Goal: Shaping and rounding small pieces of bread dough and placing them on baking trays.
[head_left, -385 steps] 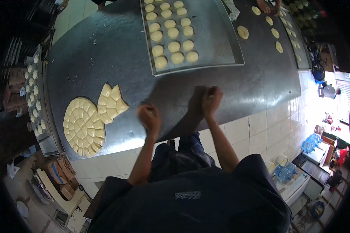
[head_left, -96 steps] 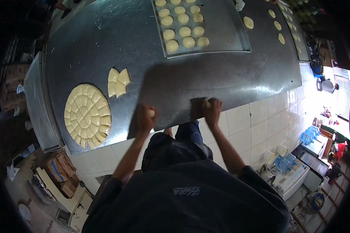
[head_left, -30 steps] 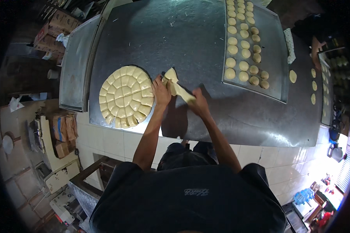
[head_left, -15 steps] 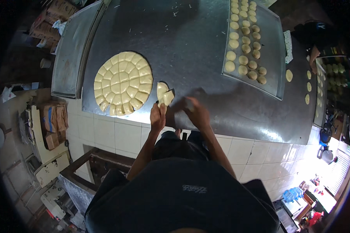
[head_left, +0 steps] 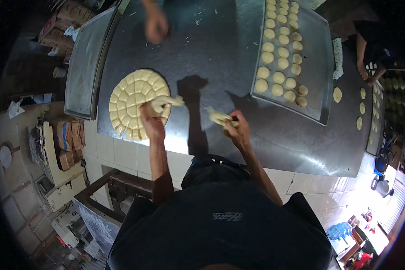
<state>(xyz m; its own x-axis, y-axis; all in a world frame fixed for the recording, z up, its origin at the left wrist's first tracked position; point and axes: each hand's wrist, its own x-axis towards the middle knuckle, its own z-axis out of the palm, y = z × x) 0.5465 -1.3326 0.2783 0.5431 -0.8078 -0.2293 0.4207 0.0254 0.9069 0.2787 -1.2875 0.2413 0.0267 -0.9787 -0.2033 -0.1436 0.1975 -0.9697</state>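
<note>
A round, segmented slab of pale glossy dough [head_left: 127, 108] lies on the steel table [head_left: 283, 141] at the left. My left hand [head_left: 152, 118] holds a floppy dough piece [head_left: 163, 103] over the slab's right part. My right hand [head_left: 238, 128] grips another limp piece of dough [head_left: 219, 116] over the table, a little to the right. Above and right of it, a metal tray [head_left: 315, 109] holds several rows of dough balls [head_left: 276, 89].
A person's blurred hand [head_left: 156, 28] reaches over the back. A co-worker [head_left: 369, 40] works at the right, beside flattened dough ovals [head_left: 362, 108] and another tray. A metal tray [head_left: 82, 76] flanks the table's left; a dark-framed metal stand [head_left: 92, 198] is at lower left.
The dough pieces that lay right of the slab are lifted and apart, one in each of my hands. My left hand moved up and left. Another person's hand appeared at the back.
</note>
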